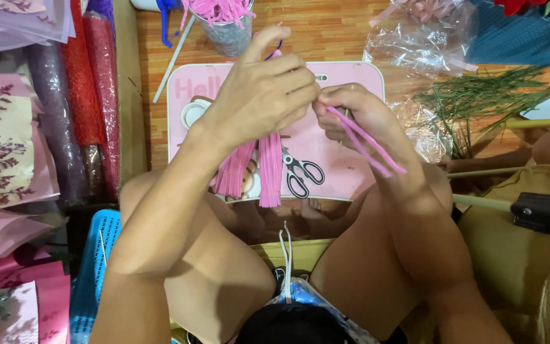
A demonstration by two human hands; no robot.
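A wooden floor (345, 32) of warm brown boards carries a small pink tray-like surface (338, 159) with rounded corners, set just in front of the seated person's bare knees. Rolls of red and purple wrapping mesh (90, 95) lie along the left, beside sheets of pink floral paper (1, 146), and a blue plastic basket (93, 267) sits by the left thigh. To the right lie crumpled clear cellophane (415, 44) and a spray of thin green stems (479, 99). The left hand (262, 95) and the right hand (358, 111) meet above the pink surface, fingers curled and pressed close together, both pinching the pink pipe cleaners (367, 143) where they join. These are thin, fuzzy, bright pink strands; their loose ends slant down and to the right across the right wrist. Below the left hand, bundles of pink pipe cleaners (253, 169) lie on the surface, hanging slightly past its near edge, with black-and-white scissors (300, 172) just beside them. At the top, a clear round cup (227, 35) holds more pink strands, standing on the floor just beyond the surface. What the basket holds cannot be told.
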